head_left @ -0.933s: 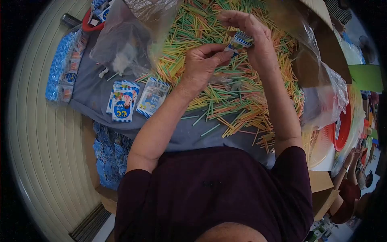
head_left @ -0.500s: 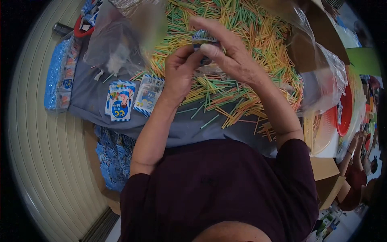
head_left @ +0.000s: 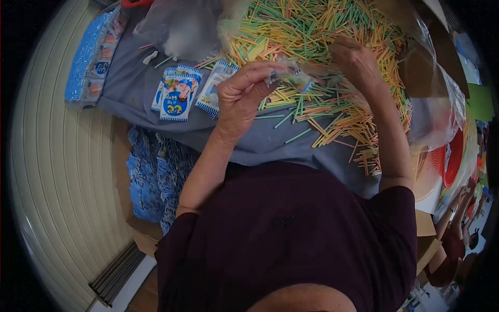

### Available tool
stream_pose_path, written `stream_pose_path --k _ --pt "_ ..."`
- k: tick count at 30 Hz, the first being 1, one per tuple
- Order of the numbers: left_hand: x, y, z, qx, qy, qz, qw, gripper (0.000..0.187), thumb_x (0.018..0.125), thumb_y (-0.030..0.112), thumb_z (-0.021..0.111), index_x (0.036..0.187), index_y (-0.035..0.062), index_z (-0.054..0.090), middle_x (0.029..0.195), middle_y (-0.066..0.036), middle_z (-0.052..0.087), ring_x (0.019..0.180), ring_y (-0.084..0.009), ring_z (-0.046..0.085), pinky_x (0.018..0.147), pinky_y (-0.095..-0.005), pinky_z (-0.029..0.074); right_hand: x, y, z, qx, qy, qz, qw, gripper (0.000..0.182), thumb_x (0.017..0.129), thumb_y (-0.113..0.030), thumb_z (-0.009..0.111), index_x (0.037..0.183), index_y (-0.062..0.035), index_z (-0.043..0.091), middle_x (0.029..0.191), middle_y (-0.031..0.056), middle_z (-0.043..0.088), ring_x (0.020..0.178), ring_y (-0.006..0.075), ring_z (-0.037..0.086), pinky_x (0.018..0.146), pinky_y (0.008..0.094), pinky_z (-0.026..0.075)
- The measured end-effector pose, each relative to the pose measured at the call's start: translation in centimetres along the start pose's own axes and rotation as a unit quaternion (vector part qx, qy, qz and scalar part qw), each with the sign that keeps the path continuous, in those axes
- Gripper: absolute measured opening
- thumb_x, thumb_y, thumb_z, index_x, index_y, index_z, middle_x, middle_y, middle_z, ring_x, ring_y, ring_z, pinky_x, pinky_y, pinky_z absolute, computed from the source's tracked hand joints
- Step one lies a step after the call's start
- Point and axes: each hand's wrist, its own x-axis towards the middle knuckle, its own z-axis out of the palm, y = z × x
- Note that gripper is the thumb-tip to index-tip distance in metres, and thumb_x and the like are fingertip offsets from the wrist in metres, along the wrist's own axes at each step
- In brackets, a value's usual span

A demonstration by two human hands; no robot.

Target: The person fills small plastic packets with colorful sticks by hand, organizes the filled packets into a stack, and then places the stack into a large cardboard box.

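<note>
My left hand pinches a small, partly see-through plastic packet between thumb and fingers, held above the front of the stick pile. Thin coloured sticks in green, yellow and orange lie heaped across the far part of the table. Over this heap, my right hand has its fingers curled down and drawn together among the sticks; what they grip is hidden. Left of my left hand lie blue-and-white printed packets, some overlapping, and another packet partly behind my wrist.
A clear bag of blue packets lies at the table's left edge. Below it, a cardboard box holds many blue packets. Clear plastic sheeting and a red basin are at right. Another person's arm shows far right.
My hands have parted: the left keeps the packet and has moved slightly right and down, while the right has left the packet for the sticks. The whole view has shifted.
</note>
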Motion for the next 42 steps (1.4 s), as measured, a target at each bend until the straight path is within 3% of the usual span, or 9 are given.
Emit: stream_pose_path --k 2,7,12,20,23,30,32,37,42 --pt "-0.6 0.5 -0.4 0.002 -0.014 0.0 1.0 0.026 0.092 -0.003 0.062 0.115 0.0076 0.069 0.122 -0.014 0.063 0.115 -0.0207 0.061 0.092 -0.0305 0.056 0.1 0.4 -0.4 0.097 0.151 0.037 0.983 0.022 0.085 -0.007 0.066 0.105 -0.0119 0.072 0.094 0.009 0.068 0.08 0.0279 0.069 0.067 0.0409 0.057" --pt "-1.5 0.1 -1.0 -0.015 -0.004 0.005 1.0 0.027 0.092 -0.004 0.061 0.115 0.0066 0.068 0.12 -0.014 0.063 0.111 -0.0196 0.062 0.089 -0.0309 0.058 0.0 -1.6 -2.4 0.173 0.223 0.099 0.954 0.023 0.087 -0.007 0.068 0.11 -0.009 0.07 0.092 0.0089 0.072 0.075 0.0223 0.07 0.066 0.0331 0.057" --pt "-2.2 -1.3 -1.4 0.003 0.046 -0.051 0.998 0.026 0.092 0.001 0.063 0.118 0.0006 0.066 0.118 -0.015 0.066 0.105 -0.0238 0.065 0.091 -0.037 0.056 0.9 -8.1 -6.7 0.548 0.418 0.042 0.724 0.021 0.076 0.008 0.074 0.095 -0.0013 0.071 0.088 0.0077 0.073 0.077 0.0144 0.068 0.069 0.0308 0.054" --pt "-1.5 -0.3 0.8 -0.033 0.091 -0.061 0.993 0.026 0.088 -0.009 0.064 0.113 -0.0025 0.067 0.108 -0.01 0.065 0.098 -0.0153 0.064 0.086 -0.0265 0.054 2.7 -11.1 -4.3 0.512 0.261 0.011 0.818 0.016 0.073 0.005 0.076 0.085 -0.0046 0.073 0.079 0.0038 0.07 0.077 0.0154 0.064 0.069 0.0266 0.05" --pt "-1.8 0.1 0.8 0.114 0.071 -0.074 0.988 0.028 0.083 -0.007 0.071 0.11 -0.0034 0.068 0.103 -0.009 0.067 0.093 -0.014 0.065 0.08 -0.0264 0.053 2.7 -10.4 -3.3 0.441 0.24 -0.013 0.864 0.015 0.074 0.001 0.075 0.088 -0.0058 0.073 0.083 0.0037 0.071 0.081 0.0179 0.064 0.072 0.0294 0.051" --pt "-2.0 0.9 0.4 0.225 0.103 0.007 0.969 0.028 0.069 -0.003 0.08 0.094 -0.0002 0.068 0.086 -0.008 0.066 0.079 -0.0183 0.062 0.069 -0.0299 0.049 2.6 -12.4 -4.1 0.466 0.131 -0.06 0.873 0.025 0.079 -0.008 0.074 0.104 -0.0072 0.073 0.119 0.0144 0.063 0.101 0.0279 0.06 0.084 0.0411 0.05" --pt "-2.2 1.4 0.1 0.263 0.085 0.026 0.961 0.025 0.069 -0.004 0.079 0.091 -0.0002 0.067 0.084 -0.009 0.066 0.079 -0.0194 0.062 0.069 -0.0311 0.049 2.2 -13.0 -4.4 0.34 0.1 -0.042 0.934 0.036 0.078 -0.008 0.075 0.114 -0.0096 0.07 0.121 0.0165 0.06 0.096 0.0289 0.061 0.08 0.0408 0.051" --pt "-3.3 3.8 -0.1 0.34 0.082 0.003 0.937 0.03 0.07 -0.003 0.075 0.098 0.0028 0.066 0.088 -0.008 0.067 0.083 -0.0194 0.061 0.075 -0.0324 0.049 2.2 -14.2 -3.0 0.377 0.133 -0.093 0.912 0.048 0.075 -0.002 0.075 0.121 -0.0116 0.066 0.112 0.0163 0.06 0.089 0.0294 0.065 0.069 0.0357 0.053" --pt "-4.3 6.6 -0.5 0.09 0.161 -0.077 0.98 0.036 0.082 -0.009 0.069 0.116 -0.0027 0.062 0.108 -0.008 0.068 0.099 -0.0137 0.063 0.09 -0.0276 0.049 3.1 -16.5 -2.3 0.537 0.188 -0.028 0.822 0.047 0.072 -0.002 0.076 0.118 -0.0067 0.065 0.096 0.0141 0.066 0.078 0.0316 0.066 0.067 0.0367 0.053"
